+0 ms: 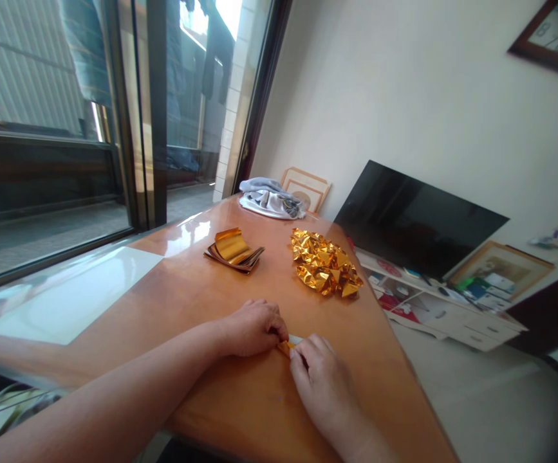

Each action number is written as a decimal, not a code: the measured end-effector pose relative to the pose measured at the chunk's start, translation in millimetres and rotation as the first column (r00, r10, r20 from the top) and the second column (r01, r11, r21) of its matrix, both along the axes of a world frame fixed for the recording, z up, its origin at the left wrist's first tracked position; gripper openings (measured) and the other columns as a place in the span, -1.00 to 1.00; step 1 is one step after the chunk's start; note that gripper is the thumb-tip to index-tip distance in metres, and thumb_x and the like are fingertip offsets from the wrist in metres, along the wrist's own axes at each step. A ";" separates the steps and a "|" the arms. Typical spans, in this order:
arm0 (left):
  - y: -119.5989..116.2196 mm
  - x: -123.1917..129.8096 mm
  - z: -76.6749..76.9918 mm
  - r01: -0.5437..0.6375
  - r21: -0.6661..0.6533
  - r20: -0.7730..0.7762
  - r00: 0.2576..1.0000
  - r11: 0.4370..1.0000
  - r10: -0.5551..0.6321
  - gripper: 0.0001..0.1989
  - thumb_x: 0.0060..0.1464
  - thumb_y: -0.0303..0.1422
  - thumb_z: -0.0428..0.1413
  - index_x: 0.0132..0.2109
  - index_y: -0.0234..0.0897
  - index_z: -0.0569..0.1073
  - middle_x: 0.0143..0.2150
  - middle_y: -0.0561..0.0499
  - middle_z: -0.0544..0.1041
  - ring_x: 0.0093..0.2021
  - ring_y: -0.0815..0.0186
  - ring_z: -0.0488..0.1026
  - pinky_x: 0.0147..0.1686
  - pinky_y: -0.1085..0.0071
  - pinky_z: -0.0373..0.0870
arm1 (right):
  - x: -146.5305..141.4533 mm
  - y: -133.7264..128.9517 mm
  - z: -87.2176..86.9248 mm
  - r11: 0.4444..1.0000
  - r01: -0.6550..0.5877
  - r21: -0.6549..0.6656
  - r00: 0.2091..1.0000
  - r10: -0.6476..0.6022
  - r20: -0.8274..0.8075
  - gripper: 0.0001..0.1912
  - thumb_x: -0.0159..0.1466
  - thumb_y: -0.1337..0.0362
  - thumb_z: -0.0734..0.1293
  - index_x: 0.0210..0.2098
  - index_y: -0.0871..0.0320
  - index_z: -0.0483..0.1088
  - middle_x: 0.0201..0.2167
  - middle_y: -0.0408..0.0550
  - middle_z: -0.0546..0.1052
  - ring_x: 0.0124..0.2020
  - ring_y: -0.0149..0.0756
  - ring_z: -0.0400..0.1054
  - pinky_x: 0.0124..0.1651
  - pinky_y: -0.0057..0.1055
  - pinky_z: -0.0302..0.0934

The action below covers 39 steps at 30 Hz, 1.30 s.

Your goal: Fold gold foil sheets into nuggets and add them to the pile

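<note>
Both hands meet low over the wooden table (201, 373), pinching a small piece of gold foil paper (286, 348) between them. My left hand (254, 328) has its curled fingers on the far left end of the paper. From the right, my right hand (320, 370) presses thumb and fingertips on the other end. A whitish edge shows just behind the paper; most of the piece is hidden by the fingers. Beyond my left hand lies a loose stack of gold foil sheets (234, 247), the top one curling up. A heap of folded gold foil pieces (324, 263) sits farther right.
Folded pale cloth (271, 199) lies at the table's far end, before a leaning frame (307, 186). A white sheet (76, 296) covers the left side near the glass door (148, 116). Right of the table edge stand a television (418, 215) and a low white cabinet (452, 315).
</note>
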<state>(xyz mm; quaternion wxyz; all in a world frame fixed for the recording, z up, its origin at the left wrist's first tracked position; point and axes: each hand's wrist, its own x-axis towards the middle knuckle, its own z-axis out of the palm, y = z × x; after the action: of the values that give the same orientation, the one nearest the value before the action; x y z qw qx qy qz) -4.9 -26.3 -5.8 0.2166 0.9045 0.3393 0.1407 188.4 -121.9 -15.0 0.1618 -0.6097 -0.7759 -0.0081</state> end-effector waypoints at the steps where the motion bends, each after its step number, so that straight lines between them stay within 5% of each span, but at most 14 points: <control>1: 0.1 0.1 0.2 0.000 -0.005 -0.001 1.000 1.000 0.000 -0.75 0.09 -0.42 0.14 -0.16 0.00 0.64 -0.13 0.04 0.57 -0.05 0.17 0.45 -0.06 0.30 0.29 | -0.2 0.8 -0.5 1.000 0.016 -0.005 1.000 -0.016 0.003 -0.77 0.40 0.32 0.21 -0.38 0.08 0.39 -0.32 -0.09 0.47 -0.23 -0.27 0.37 -0.20 -0.37 0.12; 9: 1.1 -2.1 0.6 0.024 -0.029 0.019 1.000 0.999 -0.023 -0.70 0.12 -0.48 0.06 -0.15 -0.04 0.62 -0.10 0.05 0.57 -0.04 0.21 0.45 0.00 0.30 0.29 | -4.0 3.0 -3.3 0.991 0.132 -0.013 0.990 -0.131 0.044 -0.82 0.37 0.35 0.23 -0.38 0.08 0.36 -0.35 -0.10 0.49 -0.25 -0.24 0.41 -0.25 -0.35 0.09; 19: -2.5 -2.6 2.3 0.007 -0.002 0.031 0.999 1.000 -0.007 -0.93 0.12 -0.35 0.15 -0.24 -0.13 0.53 -0.16 0.06 0.52 -0.09 0.21 0.41 -0.07 0.33 0.27 | -4.3 3.4 -5.3 0.990 0.137 -0.019 0.991 -0.137 0.010 -0.85 0.34 0.36 0.25 -0.36 0.06 0.35 -0.34 -0.11 0.51 -0.25 -0.23 0.40 -0.25 -0.32 0.06; 39: -10.8 10.3 -8.4 -0.114 0.054 0.030 0.993 0.992 0.113 -0.90 0.20 -0.29 0.12 -0.27 -0.20 0.46 -0.16 -0.02 0.42 -0.12 0.20 0.36 -0.14 0.33 0.31 | -1.9 -0.6 -8.5 0.989 0.145 -0.043 0.987 -0.147 -0.060 -0.87 0.30 0.35 0.29 -0.39 0.07 0.35 -0.36 -0.13 0.51 -0.29 -0.24 0.38 -0.26 -0.34 0.02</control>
<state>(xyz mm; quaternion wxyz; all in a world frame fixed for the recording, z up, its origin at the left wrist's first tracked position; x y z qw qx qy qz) 5.4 -37.1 -14.1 0.1877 0.8874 0.3833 0.1743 186.5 -122.6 -23.4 0.1733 -0.6679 -0.7237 0.0141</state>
